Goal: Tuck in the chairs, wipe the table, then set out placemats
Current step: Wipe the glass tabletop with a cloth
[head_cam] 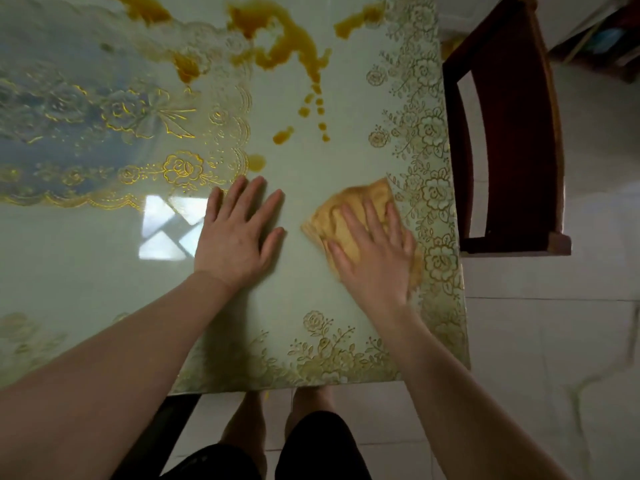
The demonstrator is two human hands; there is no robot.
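Note:
A glossy pale-green table (104, 271) with gold floral trim fills the view. My right hand (374, 254) presses flat, fingers straight, on a crumpled yellow cloth (360, 202) near the table's right edge. My left hand (239, 230) rests flat on the bare tabletop beside it, fingers spread. Yellow-orange spilled liquid (277, 39) lies in blotches and drops across the far middle of the table. A dark wooden chair (512, 133) stands against the table's right side.
A translucent lace-patterned mat with gold roses (104, 133) lies on the left of the table. White tiled floor (554, 341) runs along the right and near side. My legs and feet show below the near table edge, beside a dark frame at the lower left.

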